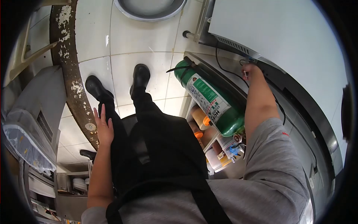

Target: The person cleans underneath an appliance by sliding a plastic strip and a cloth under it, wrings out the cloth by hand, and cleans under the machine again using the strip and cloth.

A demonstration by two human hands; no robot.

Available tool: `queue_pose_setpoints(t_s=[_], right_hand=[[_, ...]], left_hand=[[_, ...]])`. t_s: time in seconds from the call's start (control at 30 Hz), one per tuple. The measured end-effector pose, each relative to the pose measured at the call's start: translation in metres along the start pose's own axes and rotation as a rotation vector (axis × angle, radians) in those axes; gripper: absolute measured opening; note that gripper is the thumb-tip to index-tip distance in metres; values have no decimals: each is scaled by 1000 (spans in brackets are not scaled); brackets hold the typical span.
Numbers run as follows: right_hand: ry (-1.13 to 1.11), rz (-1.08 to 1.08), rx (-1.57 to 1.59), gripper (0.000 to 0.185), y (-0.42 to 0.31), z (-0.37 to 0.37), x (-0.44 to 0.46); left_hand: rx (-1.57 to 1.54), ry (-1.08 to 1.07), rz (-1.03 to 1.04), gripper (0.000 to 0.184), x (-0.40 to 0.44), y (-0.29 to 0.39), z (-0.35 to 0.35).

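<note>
My left hand (103, 127) hangs beside my left leg with its fingers spread and nothing in it. On the right, my right hand (249, 71) reaches to the lower edge of a large white appliance (283, 33), near black cables (227, 71). Its fingers are bent, and what they hold, if anything, is too small to make out. A green cylinder (209, 99) with a printed label lies tilted below and left of my right forearm. Containers with orange lids (207, 120) stand beneath the cylinder.
A metal basin (151, 11) rests on the tiled floor (123, 39) ahead. At left are a worn dark curved edge (71, 74), a grey bin (41, 100) with a plastic liner and shelves with stacked dishes (79, 184). Another black shoe (88, 154) shows at lower left.
</note>
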State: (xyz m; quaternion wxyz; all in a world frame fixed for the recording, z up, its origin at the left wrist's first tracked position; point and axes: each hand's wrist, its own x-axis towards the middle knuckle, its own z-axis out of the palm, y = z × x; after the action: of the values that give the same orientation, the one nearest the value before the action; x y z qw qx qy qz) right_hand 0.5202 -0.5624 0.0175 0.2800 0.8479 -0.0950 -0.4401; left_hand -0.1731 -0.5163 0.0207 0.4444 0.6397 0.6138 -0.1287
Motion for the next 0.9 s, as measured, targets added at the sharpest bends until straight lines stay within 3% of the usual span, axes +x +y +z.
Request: queue_pose_setpoints(t_s=[0.23, 0.3, 0.43, 0.47, 0.57, 0.73, 0.83, 0.9], right_hand=[[-65, -68, 243, 9, 9, 22, -109], [-197, -69, 371, 14, 9, 30, -136], [-227, -144, 353, 16, 3, 47, -205], [-221, -172, 314, 26, 3, 53, -215], [-234, -221, 251, 32, 3, 55, -241], [-331, -260, 284, 33, 13, 44, -272], [-352, -277, 320, 44, 40, 24, -273], [-314, -228, 313, 65, 62, 15, -293]], left_hand=[[-73, 16, 34, 67, -6, 26, -37], [-105, -18, 8, 67, -8, 25, -52], [-22, 68, 100, 67, -12, -7, -72], [-30, 50, 85, 67, -13, -12, -81], [-18, 27, 76, 66, -23, -26, -100], [43, -8, -12, 66, -32, -49, -123], [40, -38, -61, 69, -36, -57, -130], [58, -21, -59, 71, -34, -61, -131]])
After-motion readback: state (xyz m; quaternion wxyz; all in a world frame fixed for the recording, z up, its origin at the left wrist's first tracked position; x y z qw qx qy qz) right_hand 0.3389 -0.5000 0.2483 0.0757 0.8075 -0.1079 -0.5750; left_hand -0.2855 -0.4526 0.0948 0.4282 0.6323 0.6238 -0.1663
